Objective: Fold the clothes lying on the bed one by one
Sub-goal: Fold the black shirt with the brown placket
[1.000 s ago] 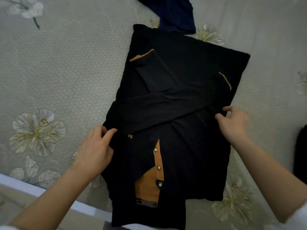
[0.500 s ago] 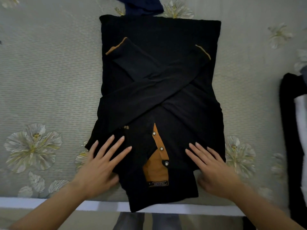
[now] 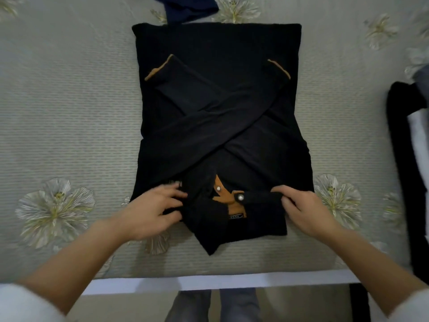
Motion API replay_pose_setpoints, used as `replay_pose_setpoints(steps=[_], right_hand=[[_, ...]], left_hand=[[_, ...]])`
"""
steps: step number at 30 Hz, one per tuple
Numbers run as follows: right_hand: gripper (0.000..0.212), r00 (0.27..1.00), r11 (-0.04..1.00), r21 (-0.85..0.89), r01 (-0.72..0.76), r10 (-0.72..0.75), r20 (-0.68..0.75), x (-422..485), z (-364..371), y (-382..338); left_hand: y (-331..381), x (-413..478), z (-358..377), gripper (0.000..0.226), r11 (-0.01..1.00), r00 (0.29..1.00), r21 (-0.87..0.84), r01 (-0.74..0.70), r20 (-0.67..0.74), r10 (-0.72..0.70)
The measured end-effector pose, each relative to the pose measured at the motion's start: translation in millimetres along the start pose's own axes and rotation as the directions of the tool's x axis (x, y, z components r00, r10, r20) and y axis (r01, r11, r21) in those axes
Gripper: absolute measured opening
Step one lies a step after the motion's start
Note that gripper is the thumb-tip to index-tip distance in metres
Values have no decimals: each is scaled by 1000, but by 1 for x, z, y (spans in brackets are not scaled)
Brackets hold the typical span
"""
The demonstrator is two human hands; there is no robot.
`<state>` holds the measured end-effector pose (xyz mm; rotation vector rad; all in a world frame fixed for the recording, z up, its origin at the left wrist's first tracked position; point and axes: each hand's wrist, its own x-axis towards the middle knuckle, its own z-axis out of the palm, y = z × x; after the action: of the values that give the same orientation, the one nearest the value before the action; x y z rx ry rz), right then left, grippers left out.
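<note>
The black shirt (image 3: 218,108) lies flat in the middle of the bed (image 3: 69,117), collar end towards the person and hem (image 3: 216,27) at the far side. Its two sleeves (image 3: 209,117) are crossed over the chest, the tan-trimmed cuffs resting near the side edges. Both hands are at the near end. The left hand (image 3: 151,210) has its fingers curled into the cloth just beside the collar, and the right hand (image 3: 308,210) pinches a ridge of fabric at the other shoulder. Between them the tan button placket (image 3: 222,196) has bunched slightly.

To my eye, the step in hand is folding the collar end over towards the hem. To do it well, both hands should lift together and at the same height, so the fold line runs straight across the body and not at a slant. The lift wants to be low and slow, or the crossed sleeves will likely slide out of place. I would lay the near edge down square with the side edges, then smooth outward from the middle.

A navy garment (image 3: 190,8) touches or overlaps the hem at the far side, so the fold should stop short of it. A dark and white pile (image 3: 399,135) sits well apart, at the bed's right edge.
</note>
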<state>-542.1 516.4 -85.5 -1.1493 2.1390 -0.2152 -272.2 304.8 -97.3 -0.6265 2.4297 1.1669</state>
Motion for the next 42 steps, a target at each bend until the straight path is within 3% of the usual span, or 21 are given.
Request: replay_pose_setpoints(steps=[2,4,6,8,13,16,20,23,25,26,28,30,31,35,38,40,42], right_hand=[[30,990,998,1,-55,54,133,0,-6,0],[25,942,995,5,-101,94,322,-2,-9,8],[21,856,990,57,-131,84,510,-7,-15,15],[28,801,973,152,-172,48,596,-11,-23,15],[31,873,885,366,-289,86,480,6,-56,0],[24,917,853,422,-308,147,372,31,-78,-11],[21,958,840,470,-269,186,216,80,-103,-29],[15,970,865,440,-242,208,126,127,-119,-39],[13,974,848,482,-223,209,82,157,-128,-44],[17,973,826,519,-219,226,52,171,-129,-44],[24,957,824,518,-229,287,-33,194,-126,-42],[18,950,892,390,-227,291,-115,209,-114,-36],[19,953,916,332,-224,277,-121,212,-107,-34],[39,966,948,262,-183,223,-130,217,-91,-35],[28,978,980,112,-163,175,-111,221,-94,-33],[15,976,993,80,-85,100,-196,225,-98,-28],[18,948,992,126,-24,63,-311,226,-101,-21]], left_hand=[[9,-3,-10,25,956,953,-231,180,282,-112],[17,-7,-16,18,898,859,-327,295,502,-99],[22,-10,-18,15,882,775,-318,349,627,-81],[28,-13,-21,14,861,736,-335,382,674,-64],[29,-3,-58,14,718,870,-559,415,475,-133],[23,12,-84,50,632,927,-685,363,337,-166],[10,41,-112,75,504,937,-807,307,165,-307],[8,63,-135,46,389,899,-860,330,161,-407],[6,81,-147,29,310,824,-880,359,144,-548],[1,91,-151,28,307,777,-884,352,93,-622],[-12,111,-152,26,461,699,-810,363,-91,-709],[-24,125,-146,27,635,660,-665,394,-276,-698],[-28,130,-142,35,671,663,-626,398,-310,-682],[-32,144,-132,54,769,696,-466,438,-366,-618],[-36,151,-135,32,844,684,-389,369,-501,-530],[-40,150,-142,20,859,650,-421,290,-572,-500],[-47,148,-148,21,856,618,-446,262,-604,-503]])
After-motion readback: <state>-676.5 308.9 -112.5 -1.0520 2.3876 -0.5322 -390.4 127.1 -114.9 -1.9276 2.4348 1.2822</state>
